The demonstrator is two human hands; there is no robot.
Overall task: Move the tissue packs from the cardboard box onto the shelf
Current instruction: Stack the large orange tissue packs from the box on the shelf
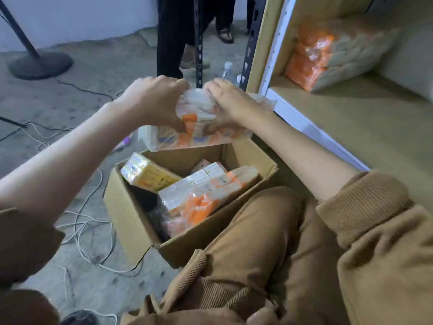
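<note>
Tissue pack (187, 134), orange-white plastic wrap, gripped by left hand (154, 102), right hand (229, 106).

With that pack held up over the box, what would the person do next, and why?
Probably swing the tissue pack right onto the shelf board: the left hand and right hand grip it clear above the cardboard box, and bare board lies beside the shelved pack.

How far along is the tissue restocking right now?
Done: one orange-and-white pack lies on the shelf. In hand: the left hand and right hand grip a second pack above the cardboard box. Left: several packs sit inside it, including a yellow pack.
</note>
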